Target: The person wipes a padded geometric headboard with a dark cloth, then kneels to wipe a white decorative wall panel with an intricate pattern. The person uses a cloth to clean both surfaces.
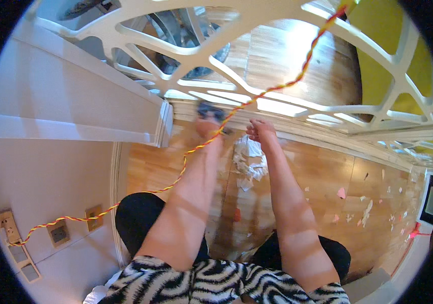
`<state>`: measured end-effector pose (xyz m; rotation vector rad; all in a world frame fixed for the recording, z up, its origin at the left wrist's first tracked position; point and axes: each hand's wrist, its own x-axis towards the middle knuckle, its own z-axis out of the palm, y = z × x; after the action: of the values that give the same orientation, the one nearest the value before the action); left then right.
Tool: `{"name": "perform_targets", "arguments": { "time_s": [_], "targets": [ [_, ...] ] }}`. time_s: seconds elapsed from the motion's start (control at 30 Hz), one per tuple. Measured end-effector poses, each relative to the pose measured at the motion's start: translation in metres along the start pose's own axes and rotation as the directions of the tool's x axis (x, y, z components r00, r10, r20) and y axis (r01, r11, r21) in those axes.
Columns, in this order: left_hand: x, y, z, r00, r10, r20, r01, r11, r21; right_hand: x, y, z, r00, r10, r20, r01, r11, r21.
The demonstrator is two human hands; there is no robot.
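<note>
My left hand (208,127), smeared by motion, is closed on a dark blue-grey object (210,109) whose kind I cannot make out. It is held against the light wooden base strip (292,133) under a white lattice partition (211,55). A short way to the right, my right hand (261,130) hovers near the same strip with its fingers curled in, and nothing shows in them. Between my forearms, crumpled white paper scraps (249,158) lie in a heap on the wood floor. A twisted red and yellow cord (188,152) crosses above my left forearm.
The cord runs from a wall socket (8,225) at lower left towards the upper right. A white wall panel (85,91) stands close on my left. Paper bits (341,193) litter the floor to the right. Beyond the lattice are a yellow-green surface (378,76) and grey items (191,40).
</note>
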<state>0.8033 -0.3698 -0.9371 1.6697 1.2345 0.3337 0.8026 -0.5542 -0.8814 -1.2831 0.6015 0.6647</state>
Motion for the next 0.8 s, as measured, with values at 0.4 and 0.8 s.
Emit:
{"name": "perform_targets", "arguments": {
  "time_s": [0.4,0.8],
  "targets": [
    [-0.125,0.039,0.05,0.879,0.004,0.476,-0.271,0.827,0.493,-0.005,0.013,-0.059,0.968,-0.086,-0.237,0.125,0.98,0.157],
    [-0.047,0.023,0.042,0.997,-0.062,0.053,0.044,0.954,0.296,-0.013,0.011,-0.06,0.96,-0.156,-0.231,0.174,0.983,0.06]
  ]
}}
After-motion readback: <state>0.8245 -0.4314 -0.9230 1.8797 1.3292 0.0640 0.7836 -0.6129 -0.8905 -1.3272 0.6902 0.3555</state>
